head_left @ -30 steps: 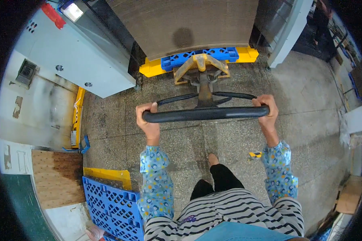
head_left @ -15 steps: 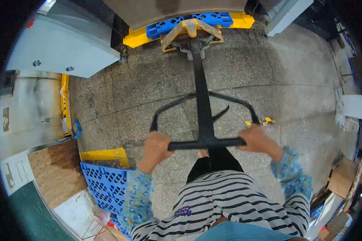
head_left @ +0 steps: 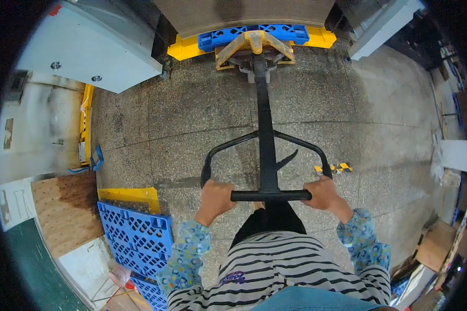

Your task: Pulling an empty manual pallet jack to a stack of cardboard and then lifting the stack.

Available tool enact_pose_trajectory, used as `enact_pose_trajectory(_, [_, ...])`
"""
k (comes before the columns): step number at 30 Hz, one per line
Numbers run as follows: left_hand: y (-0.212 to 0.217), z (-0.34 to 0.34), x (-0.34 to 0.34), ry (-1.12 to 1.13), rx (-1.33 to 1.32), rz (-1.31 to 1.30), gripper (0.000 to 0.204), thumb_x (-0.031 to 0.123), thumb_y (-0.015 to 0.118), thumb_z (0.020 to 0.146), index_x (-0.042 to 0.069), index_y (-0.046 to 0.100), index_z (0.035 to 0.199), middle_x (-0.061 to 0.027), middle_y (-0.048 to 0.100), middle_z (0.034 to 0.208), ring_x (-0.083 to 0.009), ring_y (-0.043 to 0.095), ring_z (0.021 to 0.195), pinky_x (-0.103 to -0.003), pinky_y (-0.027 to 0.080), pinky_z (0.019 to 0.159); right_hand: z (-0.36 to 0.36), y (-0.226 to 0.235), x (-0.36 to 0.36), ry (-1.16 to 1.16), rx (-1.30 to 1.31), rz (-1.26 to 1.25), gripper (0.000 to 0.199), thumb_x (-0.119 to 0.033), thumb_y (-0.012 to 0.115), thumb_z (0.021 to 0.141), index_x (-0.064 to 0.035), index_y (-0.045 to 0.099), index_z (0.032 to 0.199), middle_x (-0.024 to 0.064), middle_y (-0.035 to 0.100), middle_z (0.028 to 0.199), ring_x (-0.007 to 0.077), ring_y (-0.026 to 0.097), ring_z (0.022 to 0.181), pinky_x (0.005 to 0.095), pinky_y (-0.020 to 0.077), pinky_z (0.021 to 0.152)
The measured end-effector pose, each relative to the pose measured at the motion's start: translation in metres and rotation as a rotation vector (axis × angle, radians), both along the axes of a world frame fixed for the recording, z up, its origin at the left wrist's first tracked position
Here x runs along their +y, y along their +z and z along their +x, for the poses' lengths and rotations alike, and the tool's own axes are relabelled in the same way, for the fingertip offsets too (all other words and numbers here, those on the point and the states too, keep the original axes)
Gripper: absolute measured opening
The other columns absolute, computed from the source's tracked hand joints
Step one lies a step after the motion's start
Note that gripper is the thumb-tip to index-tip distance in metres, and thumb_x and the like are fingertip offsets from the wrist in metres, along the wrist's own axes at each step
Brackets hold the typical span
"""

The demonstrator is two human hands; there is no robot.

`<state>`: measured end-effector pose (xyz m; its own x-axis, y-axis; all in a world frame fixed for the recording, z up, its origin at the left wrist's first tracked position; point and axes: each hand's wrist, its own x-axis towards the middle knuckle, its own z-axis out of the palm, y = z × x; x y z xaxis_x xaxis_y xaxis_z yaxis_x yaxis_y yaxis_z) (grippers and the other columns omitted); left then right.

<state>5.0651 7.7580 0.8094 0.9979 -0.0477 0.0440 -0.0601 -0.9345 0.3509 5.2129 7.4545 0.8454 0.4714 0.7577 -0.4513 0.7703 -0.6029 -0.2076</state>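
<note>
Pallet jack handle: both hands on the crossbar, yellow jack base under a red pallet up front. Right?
Not quite. The head view shows the left hand and right hand gripping the handle crossbar, and the jack base is yellow, but the pallet over it is blue, not red.

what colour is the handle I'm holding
Black; the handle shows best in the head view, gripped by both hands.

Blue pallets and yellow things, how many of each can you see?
Blue plastic pallets: 2, one under the load, one by the wall
Yellow things: 2, the pallet jack base and a flat yellow board
Total: 4
</note>
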Motion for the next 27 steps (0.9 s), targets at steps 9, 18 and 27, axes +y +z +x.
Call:
enact_pose_trajectory(9, [-0.099,-0.018,-0.028,-0.002,0.508,0.052,0.018,0.025,0.067,0.063,0.010,0.060,0.071,-0.0093,0.062,0.065,-0.0256,0.060,0.069,-0.042,0.040,0.067,-0.015,-0.141,-0.027,0.143,0.085,-0.098,0.030,-0.041,0.065,0.068,-0.0133,0.058,0.074,0.0066,0.061,0.066,0.0282,0.060,0.066,0.0390,0.0392,0.062])
enact_pose_trajectory(18, [-0.144,-0.043,-0.029,-0.020,0.287,0.067,0.021,0.031,0.069,0.061,0.014,0.059,0.069,-0.0052,0.058,0.059,-0.0251,0.057,0.058,-0.041,0.039,0.062,-0.028,-0.150,-0.020,0.122,0.112,-0.131,0.034,-0.046,0.062,0.069,-0.0155,0.059,0.084,0.0087,0.063,0.074,0.0269,0.061,0.076,0.0426,0.0405,0.067])
enact_pose_trajectory(27, [-0.023,-0.004,-0.016,0.045,0.049,-0.031,0.019,0.026,0.069,0.059,0.012,0.058,0.066,-0.0051,0.056,0.059,-0.0266,0.058,0.061,-0.040,0.040,0.060,0.001,-0.020,-0.008,-0.006,0.041,-0.049,0.037,-0.049,0.063,0.069,-0.0147,0.058,0.081,0.0052,0.063,0.073,0.0294,0.060,0.074,0.0454,0.0391,0.067])
